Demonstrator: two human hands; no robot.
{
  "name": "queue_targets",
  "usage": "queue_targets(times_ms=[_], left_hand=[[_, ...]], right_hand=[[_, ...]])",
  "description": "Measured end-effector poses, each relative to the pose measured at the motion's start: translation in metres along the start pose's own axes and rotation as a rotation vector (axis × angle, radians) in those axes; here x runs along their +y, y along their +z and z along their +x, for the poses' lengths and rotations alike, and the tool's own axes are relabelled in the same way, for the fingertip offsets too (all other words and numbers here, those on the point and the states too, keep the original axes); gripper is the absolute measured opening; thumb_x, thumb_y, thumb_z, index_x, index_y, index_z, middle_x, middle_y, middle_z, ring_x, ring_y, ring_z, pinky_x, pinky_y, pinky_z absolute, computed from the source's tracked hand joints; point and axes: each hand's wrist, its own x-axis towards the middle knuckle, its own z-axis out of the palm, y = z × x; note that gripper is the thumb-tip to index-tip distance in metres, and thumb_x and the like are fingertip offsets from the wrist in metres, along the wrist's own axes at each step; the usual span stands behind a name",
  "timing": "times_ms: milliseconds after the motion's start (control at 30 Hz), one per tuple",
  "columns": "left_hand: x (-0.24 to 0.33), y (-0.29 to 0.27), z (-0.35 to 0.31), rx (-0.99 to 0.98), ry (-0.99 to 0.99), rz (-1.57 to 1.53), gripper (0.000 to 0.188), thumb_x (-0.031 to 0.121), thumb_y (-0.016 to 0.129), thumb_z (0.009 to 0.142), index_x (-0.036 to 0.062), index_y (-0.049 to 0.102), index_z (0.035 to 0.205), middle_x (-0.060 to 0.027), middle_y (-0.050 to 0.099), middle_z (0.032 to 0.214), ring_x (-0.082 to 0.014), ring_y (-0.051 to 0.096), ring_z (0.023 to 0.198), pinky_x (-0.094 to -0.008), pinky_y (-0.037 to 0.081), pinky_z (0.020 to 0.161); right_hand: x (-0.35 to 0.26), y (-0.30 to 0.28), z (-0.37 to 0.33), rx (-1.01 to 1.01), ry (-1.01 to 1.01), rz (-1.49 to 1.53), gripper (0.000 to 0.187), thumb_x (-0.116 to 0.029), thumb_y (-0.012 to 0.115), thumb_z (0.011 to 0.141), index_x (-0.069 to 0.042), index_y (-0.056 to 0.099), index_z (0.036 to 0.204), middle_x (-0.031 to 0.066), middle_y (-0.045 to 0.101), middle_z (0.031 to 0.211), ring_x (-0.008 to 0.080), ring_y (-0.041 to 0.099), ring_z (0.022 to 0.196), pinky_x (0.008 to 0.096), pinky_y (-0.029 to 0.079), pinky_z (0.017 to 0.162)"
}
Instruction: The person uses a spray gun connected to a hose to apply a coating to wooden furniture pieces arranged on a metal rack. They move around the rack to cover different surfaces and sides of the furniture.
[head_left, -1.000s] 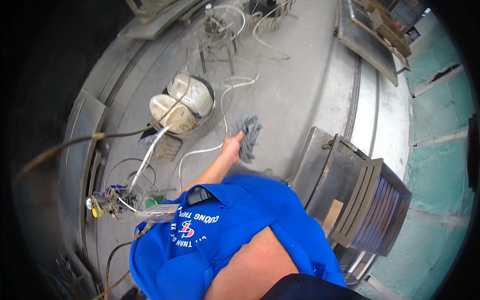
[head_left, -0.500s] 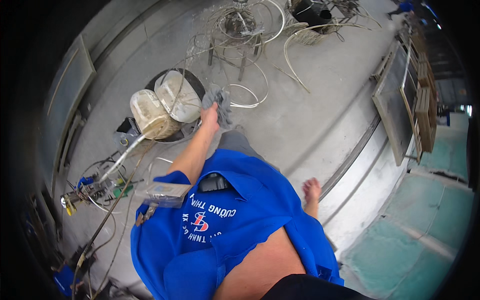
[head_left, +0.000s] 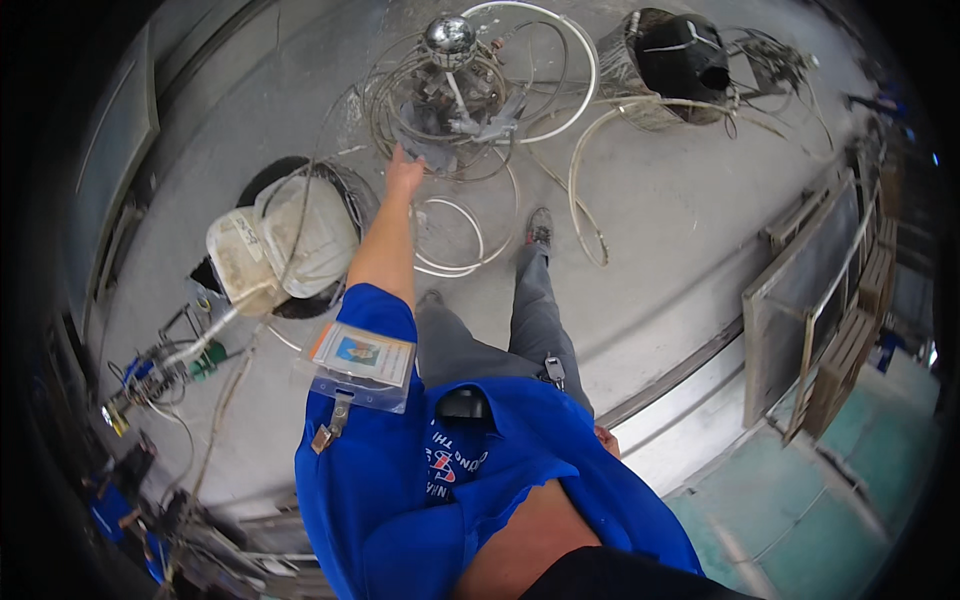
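Dusty grey floor (head_left: 660, 200) spreads beneath everything, and ahead of the left hand sits a dark metal machine with a mirror-shiny dome (head_left: 450, 38), ringed by looping, stiff hoses (head_left: 592, 62). Left of that hand and nearer the body, two scuffed off-white plastic containers (head_left: 318, 235) fill a round black tub (head_left: 352, 185). Here's the crumpled grey cloth bundle (head_left: 432, 153), soft and creased, just ahead and right of the bare left hand (head_left: 404, 174), fingers closed on it; its long axis seems to run rightward, though hoses muddle it. The right hand (head_left: 606, 440), far back, half hidden: grip can't be told.
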Motion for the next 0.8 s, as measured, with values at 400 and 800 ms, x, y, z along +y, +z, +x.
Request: queue_targets(times_ms=[400,800], left_hand=[[0.072,0.079,-0.082,0.464,-0.574,-0.848,0.065,0.03,0.072,0.098,0.0026,0.044,0.149,-0.0224,0.065,0.126,-0.0361,0.062,0.117,-0.0481,0.051,0.098],[0.107,0.157,-0.023,0.161,-0.699,-1.738,0.046,0.03,0.066,0.101,0.0058,0.052,0.138,-0.017,0.057,0.134,-0.0376,0.056,0.117,-0.0591,0.051,0.101]], right_hand=[[-0.396,-0.207,0.077,0.036,-0.487,0.282,0.05,-0.022,0.067,0.101,-0.007,0.051,0.147,0.0087,0.068,0.111,0.017,0.068,0.093,0.0277,0.057,0.069],[-0.404,-0.165,0.069,-0.2,-0.48,-0.299,0.054,-0.028,0.071,0.098,-0.005,0.056,0.145,0.0129,0.071,0.11,0.0184,0.07,0.092,0.0321,0.059,0.07]])
